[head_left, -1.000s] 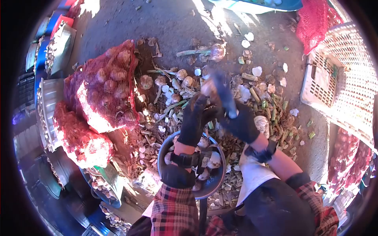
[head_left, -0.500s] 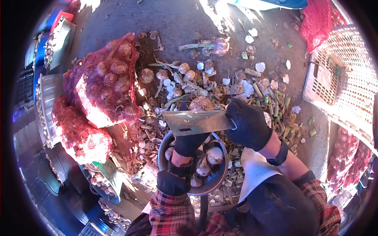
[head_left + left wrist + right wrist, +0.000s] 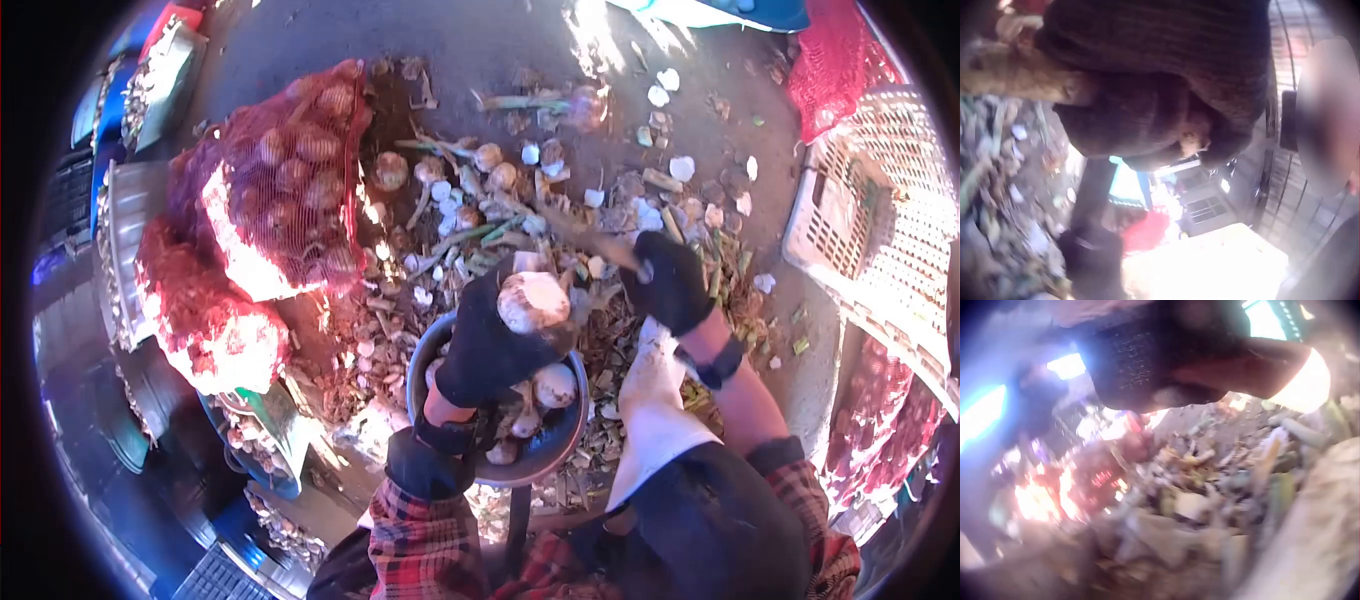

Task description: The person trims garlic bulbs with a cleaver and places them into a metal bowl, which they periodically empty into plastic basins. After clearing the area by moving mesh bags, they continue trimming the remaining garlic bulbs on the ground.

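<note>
In the head view my gloved left hand [image 3: 490,345] grips a garlic bulb [image 3: 533,303], its pale, flat cut face turned up. The bulb is above a metal bowl [image 3: 583,415] that holds several trimmed bulbs [image 3: 555,385]. To the right, my gloved right hand [image 3: 672,283] holds a knife by its handle. The broad knife blade [image 3: 597,243], blurred, points up and left over the litter, apart from the bulb. In the left wrist view the dark glove [image 3: 1154,62] fills the top. The right wrist view shows the right glove [image 3: 1166,362] over cut scraps.
Cut stalks and peelings [image 3: 700,215] cover the ground ahead, with loose garlic bulbs [image 3: 390,170] among them. Red mesh sacks of garlic [image 3: 290,190] stand at the left. A white plastic crate [image 3: 815,225] lies at the right, below a red mesh bag [image 3: 825,75].
The knife, across the front of the rooty bulb half a second ago, has swung away to the right with my right hand. The bulb in my left hand now shows a pale cut face.
</note>
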Demonstrator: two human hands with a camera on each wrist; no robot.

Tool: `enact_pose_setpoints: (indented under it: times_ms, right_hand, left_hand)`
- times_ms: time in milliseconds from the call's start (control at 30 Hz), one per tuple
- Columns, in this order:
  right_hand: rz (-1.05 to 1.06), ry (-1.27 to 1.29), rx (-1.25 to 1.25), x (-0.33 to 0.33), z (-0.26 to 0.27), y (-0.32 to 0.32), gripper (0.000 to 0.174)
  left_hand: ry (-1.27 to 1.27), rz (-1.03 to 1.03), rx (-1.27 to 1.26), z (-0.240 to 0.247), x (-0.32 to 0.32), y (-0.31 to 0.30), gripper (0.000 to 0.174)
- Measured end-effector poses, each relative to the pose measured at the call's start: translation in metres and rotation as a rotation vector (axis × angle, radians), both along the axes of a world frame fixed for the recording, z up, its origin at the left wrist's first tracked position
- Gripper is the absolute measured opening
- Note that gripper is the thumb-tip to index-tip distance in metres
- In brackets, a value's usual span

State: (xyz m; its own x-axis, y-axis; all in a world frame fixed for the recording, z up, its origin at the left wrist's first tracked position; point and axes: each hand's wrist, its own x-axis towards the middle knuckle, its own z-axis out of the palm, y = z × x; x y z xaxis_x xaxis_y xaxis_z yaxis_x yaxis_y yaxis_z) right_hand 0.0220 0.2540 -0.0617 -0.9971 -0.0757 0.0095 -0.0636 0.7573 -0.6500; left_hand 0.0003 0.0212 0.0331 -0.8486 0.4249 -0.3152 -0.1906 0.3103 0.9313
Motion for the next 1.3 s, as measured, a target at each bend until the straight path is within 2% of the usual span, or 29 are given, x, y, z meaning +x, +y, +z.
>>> enact_pose_setpoints:
  times_ms: [33, 67, 100, 133, 200, 233, 267, 300, 333, 367, 400, 433, 467, 533, 567, 600, 633, 767, 833, 867, 933, 1000, 1067, 1133, 1167, 1200, 1233, 1267, 1300]
  right_hand:
    - [-0.011, -0.142, -0.015, -0.002, 0.022, -0.009, 0.022]
    - [0.013, -0.075, -0.213, 0.002, 0.031, -0.016, 0.026]
    - [0.115, -0.059, -0.193, 0.005, 0.042, -0.022, 0.028]
    - [0.215, -0.031, -0.173, 0.006, 0.05, -0.025, 0.03]
    - [0.214, -0.029, -0.232, 0.006, 0.042, -0.023, 0.029]
    - [0.22, -0.026, -0.29, 0.005, 0.034, -0.022, 0.029]
    - [0.22, -0.02, -0.292, 0.005, 0.015, -0.018, 0.029]
    - [0.096, -0.052, -0.126, 0.006, -0.012, -0.014, 0.029]
    - [-0.026, -0.092, 0.04, 0.005, -0.016, -0.016, 0.028]
    - [-0.054, 0.115, 0.007, 0.006, -0.015, -0.013, 0.019]
    - [-0.046, 0.117, 0.003, 0.004, -0.007, -0.015, 0.019]
    - [-0.111, 0.044, -0.103, 0.004, 0.001, -0.019, 0.013]
    - [-0.178, -0.028, -0.208, 0.002, 0.01, -0.024, 0.008]
    - [-0.23, -0.003, -0.282, 0.0, 0.028, -0.044, 0.007]
    - [-0.239, -0.041, -0.387, 0.003, 0.032, -0.052, 0.008]
    - [-0.242, -0.076, -0.493, 0.003, 0.035, -0.059, 0.01]
    - [-0.219, -0.048, -0.556, 0.001, 0.035, -0.065, 0.013]
    - [-0.211, 0.018, -0.55, -0.004, 0.031, -0.066, 0.011]
    - [-0.187, 0.022, -0.448, 0.0, 0.017, -0.059, 0.012]
    - [-0.183, 0.027, -0.448, 0.001, 0.01, -0.058, 0.012]
    - [-0.061, 0.068, -0.523, 0.002, 0.008, -0.062, 0.013]
    - [-0.057, 0.025, -0.441, 0.007, 0.006, -0.064, 0.014]
    - [-0.073, -0.14, -0.455, 0.014, -0.004, -0.063, 0.015]
    - [-0.069, -0.094, -0.389, 0.004, -0.006, -0.061, 0.015]
    - [-0.138, -0.011, -0.336, -0.005, -0.009, -0.058, 0.014]
    - [-0.212, 0.068, -0.279, -0.015, -0.011, -0.054, 0.014]
    - [-0.256, 0.187, -0.199, -0.029, -0.013, -0.048, 0.016]
    - [-0.315, 0.25, -0.129, -0.046, -0.015, -0.045, 0.021]
    - [-0.353, 0.243, -0.129, -0.064, -0.022, -0.039, 0.025]
  left_hand:
    - [-0.067, 0.068, -0.046, 0.001, -0.003, 0.004, 0.06]
    - [-0.076, 0.065, -0.042, -0.018, 0.001, -0.001, 0.06]
    - [0.191, -0.104, -0.031, -0.052, 0.012, -0.013, 0.059]
    - [0.193, -0.146, -0.025, -0.058, 0.016, -0.015, 0.058]
    - [0.196, -0.228, -0.01, -0.068, 0.025, -0.02, 0.056]
    - [0.463, -0.206, -0.285, -0.049, 0.022, -0.012, 0.051]
    - [0.345, -0.097, -0.207, -0.03, 0.017, -0.004, 0.05]
    - [0.236, 0.021, -0.12, -0.005, 0.009, 0.007, 0.05]
    - [0.228, 0.018, -0.121, -0.008, 0.009, 0.005, 0.05]
    - [0.155, 0.164, -0.072, -0.012, 0.008, 0.002, 0.048]
    - [0.084, 0.309, -0.022, -0.015, 0.004, -0.002, 0.047]
    - [0.175, 0.35, -0.173, -0.011, -0.005, -0.005, 0.043]
    - [0.149, 0.379, -0.17, -0.015, -0.007, -0.016, 0.047]
    - [-0.034, 0.685, 0.334, -0.023, -0.007, -0.021, 0.033]
    - [-0.066, 0.768, 0.556, -0.02, -0.001, -0.015, 0.023]
    - [-0.064, 0.767, 0.56, -0.023, 0.002, -0.009, 0.023]
    - [-0.102, 0.799, 0.673, -0.028, 0.004, -0.004, 0.022]
    - [-0.285, 0.879, 0.938, -0.031, 0.018, 0.026, 0.012]
    - [-0.426, 0.963, 1.133, -0.042, 0.026, 0.028, 0.007]
    - [-0.421, 0.962, 1.137, -0.044, 0.031, 0.025, 0.007]
    - [-0.566, 1.07, 1.066, -0.046, 0.039, 0.017, 0.011]
    - [-0.437, 0.642, 1.623, -0.058, 0.04, 0.008, 0.013]
    - [-0.614, 0.825, 1.422, -0.009, 0.026, 0.019, 0.02]
    - [-0.566, 0.824, 1.352, -0.018, 0.03, 0.004, 0.022]
    - [-0.528, 0.8, 0.877, -0.033, 0.041, -0.021, 0.018]
    - [-0.474, 0.488, 0.586, -0.022, 0.032, -0.031, 0.025]
    - [-0.302, 0.127, 0.228, -0.011, 0.024, -0.041, 0.033]
    - [-0.101, -0.165, -0.012, 0.0, 0.015, -0.05, 0.04]
    - [0.0, -0.325, -0.147, 0.004, 0.019, -0.065, 0.045]
